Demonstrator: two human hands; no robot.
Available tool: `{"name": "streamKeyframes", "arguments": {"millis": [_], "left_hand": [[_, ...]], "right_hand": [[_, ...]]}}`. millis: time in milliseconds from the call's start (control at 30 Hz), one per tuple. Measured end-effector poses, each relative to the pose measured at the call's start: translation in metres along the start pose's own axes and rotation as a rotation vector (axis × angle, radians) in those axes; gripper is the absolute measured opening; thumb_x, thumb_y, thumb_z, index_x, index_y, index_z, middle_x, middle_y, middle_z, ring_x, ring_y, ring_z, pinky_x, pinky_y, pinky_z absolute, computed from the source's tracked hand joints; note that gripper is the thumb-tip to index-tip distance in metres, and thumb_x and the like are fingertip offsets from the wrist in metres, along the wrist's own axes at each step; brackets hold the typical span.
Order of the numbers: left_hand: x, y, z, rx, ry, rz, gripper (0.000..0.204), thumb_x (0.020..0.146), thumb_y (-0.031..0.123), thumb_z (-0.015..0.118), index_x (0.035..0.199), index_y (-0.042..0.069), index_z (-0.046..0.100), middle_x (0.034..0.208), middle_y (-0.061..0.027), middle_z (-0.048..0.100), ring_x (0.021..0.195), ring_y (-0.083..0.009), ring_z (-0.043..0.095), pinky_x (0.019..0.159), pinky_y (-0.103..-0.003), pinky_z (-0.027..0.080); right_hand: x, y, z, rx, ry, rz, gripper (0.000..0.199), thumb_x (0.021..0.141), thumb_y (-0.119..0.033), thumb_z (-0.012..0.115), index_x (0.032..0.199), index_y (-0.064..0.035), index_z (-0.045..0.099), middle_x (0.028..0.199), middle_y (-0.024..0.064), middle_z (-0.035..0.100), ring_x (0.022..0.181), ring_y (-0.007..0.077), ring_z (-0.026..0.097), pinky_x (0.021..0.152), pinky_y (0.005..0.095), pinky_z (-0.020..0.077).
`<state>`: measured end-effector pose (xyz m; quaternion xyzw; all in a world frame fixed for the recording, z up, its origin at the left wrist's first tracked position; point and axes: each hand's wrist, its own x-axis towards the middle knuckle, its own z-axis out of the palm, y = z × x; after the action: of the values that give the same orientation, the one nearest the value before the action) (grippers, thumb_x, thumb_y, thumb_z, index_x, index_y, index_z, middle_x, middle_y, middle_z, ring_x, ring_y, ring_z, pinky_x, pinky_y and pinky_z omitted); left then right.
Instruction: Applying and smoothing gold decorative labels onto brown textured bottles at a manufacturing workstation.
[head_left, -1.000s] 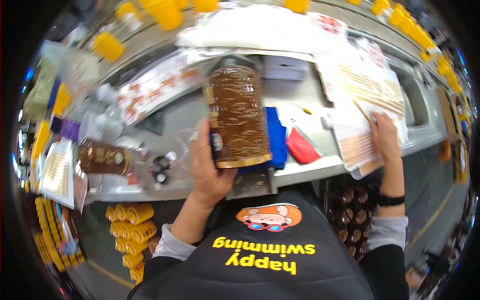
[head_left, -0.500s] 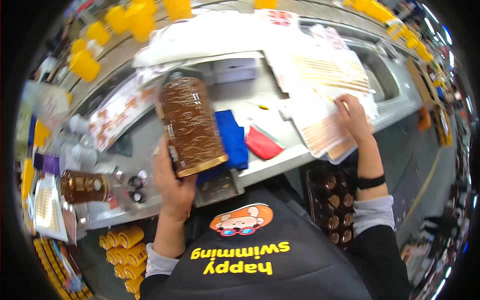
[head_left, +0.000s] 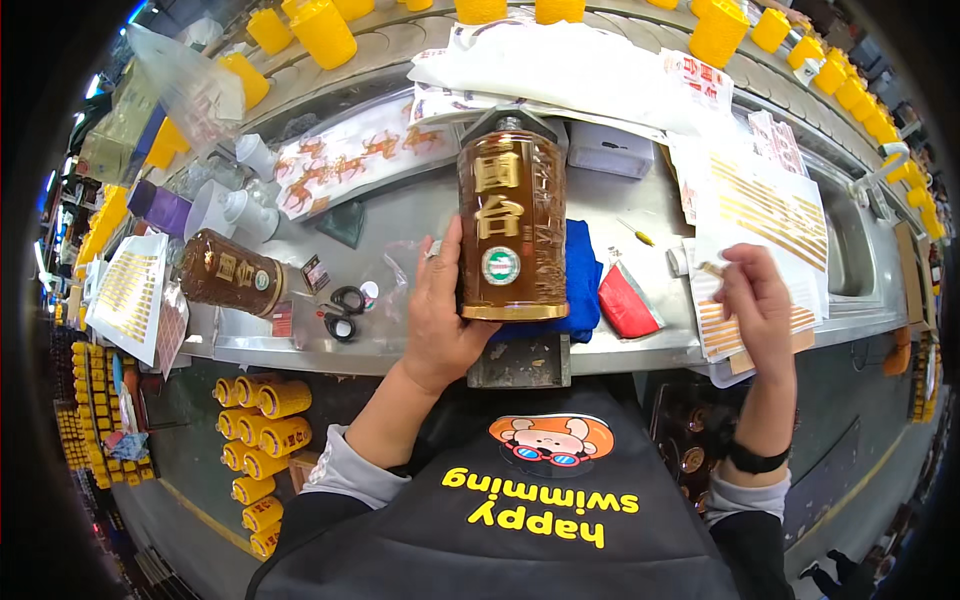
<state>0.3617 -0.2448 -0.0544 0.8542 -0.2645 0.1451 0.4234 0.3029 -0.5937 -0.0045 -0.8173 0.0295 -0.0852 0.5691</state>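
Note:
My left hand (head_left: 440,325) is closed round the left side of a large brown glass bottle (head_left: 540,215) with raised gold characters, a round green-and-white label and a gold base. The bottle's top points away from me, over a folded blue cloth (head_left: 584,285). To the right, my right hand (head_left: 760,305) pinches a small gold strip sticker (head_left: 711,269) between thumb and fingers. Beneath and beyond that hand lie white sheets (head_left: 790,195) lined with gold strips. A red pouch (head_left: 628,300) sits on the metal table between the bottle and these sheets.
Another brown bottle (head_left: 220,272) lies at the left, near black-handled scissors (head_left: 344,312). A yellow-handled tool (head_left: 640,235) rests behind the pouch. A sink (head_left: 852,235) is at the right. Yellow containers (head_left: 325,35) line the conveyor behind; several more (head_left: 265,435) stand below left.
The bottle has turned in my left hand from a textured side to the face with gold characters. My right hand has drawn back toward me from the strip sheets. My view has shifted.

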Motion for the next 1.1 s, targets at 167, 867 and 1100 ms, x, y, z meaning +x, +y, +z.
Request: {"name": "streamKeyframes", "arguments": {"millis": [167,867,1100], "left_hand": [[-0.003,-0.004,-0.003,-0.026,-0.064,-0.015,0.091,0.090,0.051,0.061,0.147,-0.010,0.026,0.137,-0.0253,0.050,0.127,-0.0423,0.046,0.114,-0.053,0.023],[-0.010,-0.014,0.006,-0.025,-0.096,-0.031,0.088,0.092,0.052,0.057,0.150,-0.006,0.025,0.147,-0.0262,0.040,0.136,-0.0451,0.035,0.113,-0.051,0.023],[-0.009,-0.012,0.007,0.001,-0.019,0.027,0.071,0.095,0.041,0.057,0.140,-0.009,0.037,0.135,-0.0280,0.049,0.123,-0.0465,0.047,0.107,-0.048,0.034]], "right_hand": [[-0.002,-0.020,0.083,0.320,-0.293,0.047,0.017,0.091,0.004,0.050,0.102,0.0017,0.062,0.085,0.0041,0.065,0.070,0.0075,0.058,0.063,0.0228,0.0485],[0.016,-0.029,0.118,0.290,-0.527,0.307,0.016,0.085,-0.011,0.064,0.089,-0.0032,0.051,0.082,0.0005,0.053,0.070,0.0064,0.053,0.061,0.0227,0.0473],[0.016,-0.026,0.121,0.308,-0.477,0.264,0.017,0.082,-0.016,0.065,0.083,-0.0024,0.054,0.072,0.0002,0.057,0.066,0.0066,0.052,0.059,0.0248,0.0430]]}}
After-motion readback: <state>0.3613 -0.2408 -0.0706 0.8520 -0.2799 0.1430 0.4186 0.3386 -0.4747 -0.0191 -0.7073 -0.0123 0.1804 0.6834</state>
